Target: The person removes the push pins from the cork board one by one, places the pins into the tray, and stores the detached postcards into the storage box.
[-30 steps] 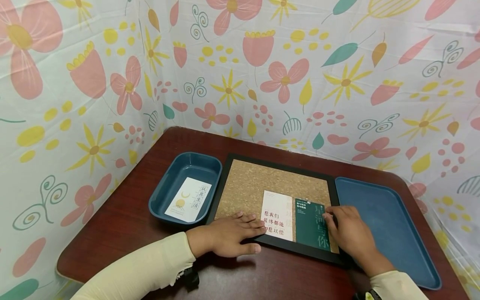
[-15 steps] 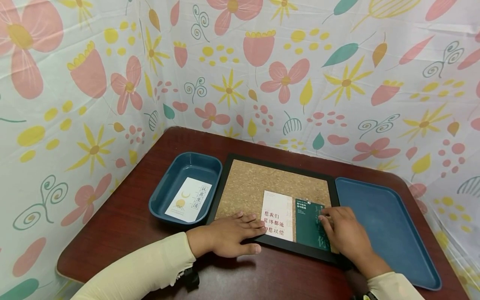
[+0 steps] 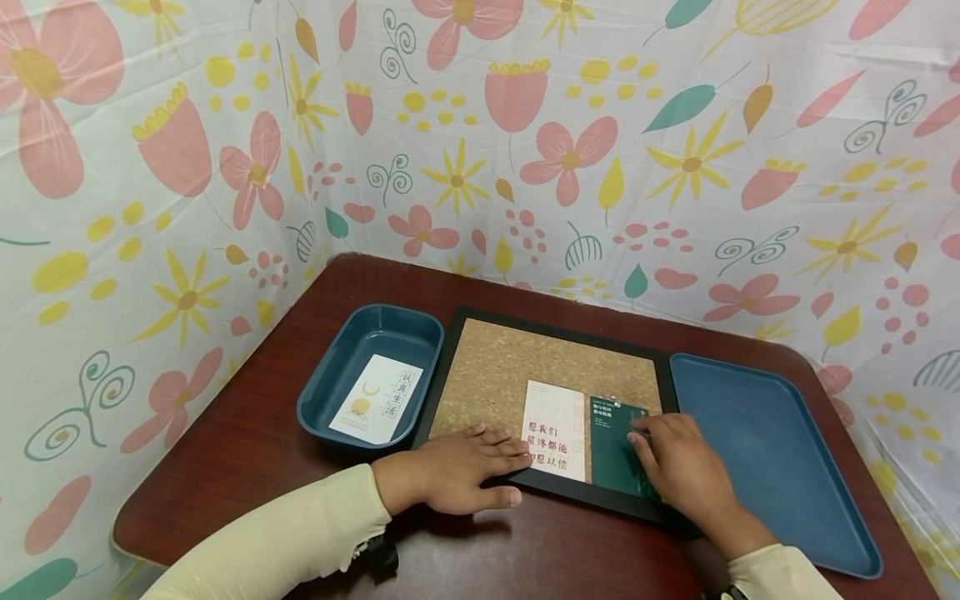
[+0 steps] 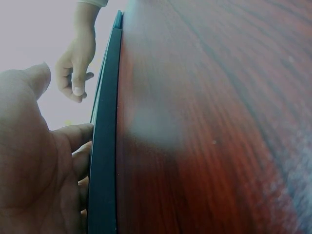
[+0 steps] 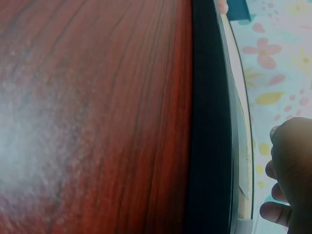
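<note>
My left hand [image 3: 468,471] lies flat with spread fingers on the lower left of the black-framed corkboard [image 3: 487,367]. Its fingertips reach the lower left edge of a white card [image 3: 557,417] with red characters. Beside that card lies a green card [image 3: 618,442], with a small clear pushpin [image 3: 617,403] at its top. My right hand [image 3: 686,467] is over the green card's right side, fingers loosely bent and thumb apart from the forefinger. In the right wrist view, this hand [image 5: 297,170] hovers off the board; I see nothing held in it.
Left of the board, a blue deep tray [image 3: 330,367] holds another white card [image 3: 377,398]. A flat blue tray [image 3: 772,442] sits at the right, close to the board. All stand on a dark red wooden table [image 3: 247,408], with a flowered cloth [image 3: 465,167] behind.
My right hand has shifted left over the green card, away from its right edge. My left hand, the cards and the board stay in place.
</note>
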A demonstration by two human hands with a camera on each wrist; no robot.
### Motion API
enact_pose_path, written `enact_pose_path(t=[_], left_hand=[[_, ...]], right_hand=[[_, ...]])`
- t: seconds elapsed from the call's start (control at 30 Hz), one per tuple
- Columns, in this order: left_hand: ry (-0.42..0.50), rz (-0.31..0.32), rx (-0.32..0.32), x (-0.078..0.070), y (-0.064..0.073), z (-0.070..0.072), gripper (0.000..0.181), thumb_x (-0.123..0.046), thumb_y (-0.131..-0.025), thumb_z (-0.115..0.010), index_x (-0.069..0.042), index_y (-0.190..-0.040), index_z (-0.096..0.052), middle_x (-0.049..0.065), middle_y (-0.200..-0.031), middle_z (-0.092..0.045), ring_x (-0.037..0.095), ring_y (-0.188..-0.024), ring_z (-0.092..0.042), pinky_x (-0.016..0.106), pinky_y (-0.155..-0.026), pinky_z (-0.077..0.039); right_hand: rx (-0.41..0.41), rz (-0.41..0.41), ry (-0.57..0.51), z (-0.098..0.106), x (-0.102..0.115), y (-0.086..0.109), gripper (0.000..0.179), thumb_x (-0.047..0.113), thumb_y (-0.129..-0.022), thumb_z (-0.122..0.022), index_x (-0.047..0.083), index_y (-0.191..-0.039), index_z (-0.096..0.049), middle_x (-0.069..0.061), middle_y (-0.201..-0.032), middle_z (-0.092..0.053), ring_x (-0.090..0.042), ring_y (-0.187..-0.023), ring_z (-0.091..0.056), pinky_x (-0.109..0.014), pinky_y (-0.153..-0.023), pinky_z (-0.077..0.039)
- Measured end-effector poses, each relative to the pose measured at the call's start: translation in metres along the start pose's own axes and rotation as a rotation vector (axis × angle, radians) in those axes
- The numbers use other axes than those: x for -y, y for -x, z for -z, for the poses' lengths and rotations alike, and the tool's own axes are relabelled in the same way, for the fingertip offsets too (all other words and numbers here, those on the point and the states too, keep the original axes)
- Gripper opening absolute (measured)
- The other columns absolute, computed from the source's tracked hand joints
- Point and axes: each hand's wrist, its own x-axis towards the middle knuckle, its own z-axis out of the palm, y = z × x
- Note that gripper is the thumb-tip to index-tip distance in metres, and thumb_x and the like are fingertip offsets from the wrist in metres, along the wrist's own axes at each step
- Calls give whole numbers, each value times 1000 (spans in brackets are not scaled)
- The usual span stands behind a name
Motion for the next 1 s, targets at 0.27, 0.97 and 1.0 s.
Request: enact_pose_path(t=[0.27,0.97,1.0], left_hand=[[10,-4,4,-2,1,3,69,-66,-106,-22,-27,-162,-34,-10,-167,-26,18,-155,-14,44,-125,-10],[11,-11,1,-1,1,2,69,-66,-106,-22,-26,-162,-34,-9,-167,-26,18,-155,-15,43,-125,-10],[10,-11,0,-1,1,2,69,-66,-106,-22,-26,-162,-34,-9,-167,-26,18,-155,-15,43,-125,-10]], right_hand=[[8,7,-9,-3,4,-1,21,19,-96,-74,6,-113,-72,-12,-112,-68,-36,-115,-54,-58,-86,-52],[42,11,-11,-9,16,-6,24,24,-97,-74,9,-115,-73,-9,-114,-70,-34,-117,-55,-60,-88,-53],[41,15,-14,-10,16,-6,24,24,-97,-73,9,-115,-73,-9,-114,-70,-34,-116,-55,-60,-89,-52]])
